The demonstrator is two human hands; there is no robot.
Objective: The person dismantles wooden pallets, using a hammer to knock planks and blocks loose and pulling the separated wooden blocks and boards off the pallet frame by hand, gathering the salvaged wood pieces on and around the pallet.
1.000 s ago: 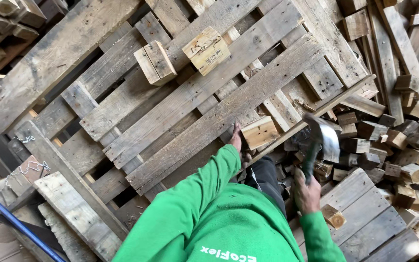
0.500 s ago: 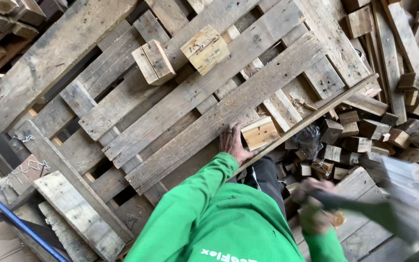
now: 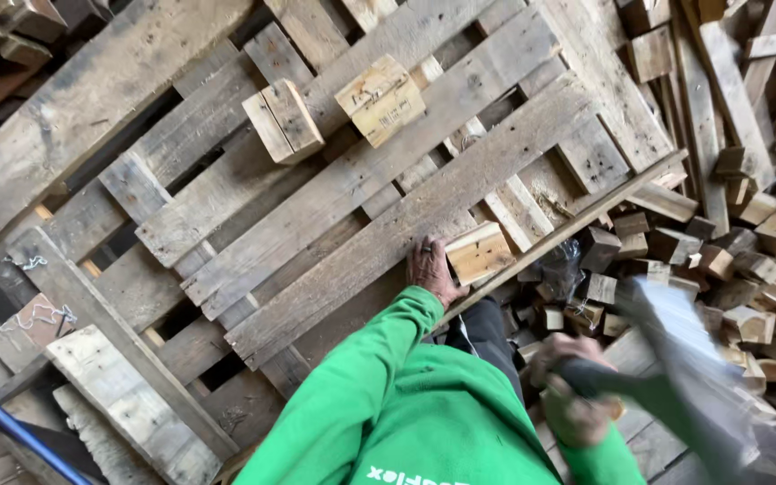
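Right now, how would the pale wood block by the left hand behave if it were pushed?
The pale wood block looks solid and stiff, so it would probably slide rather than bend. Its flat faces suggest no rolling. It sits near the pallet edge beside the left hand, so a push might drop it among the scrap blocks.

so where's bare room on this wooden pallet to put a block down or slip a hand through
Bare room: the long grey slat running from the left hand toward the upper right, and the broad plank at upper left. Dark gaps between slats would pass a hand. Crowded: the heap of offcut blocks at right.
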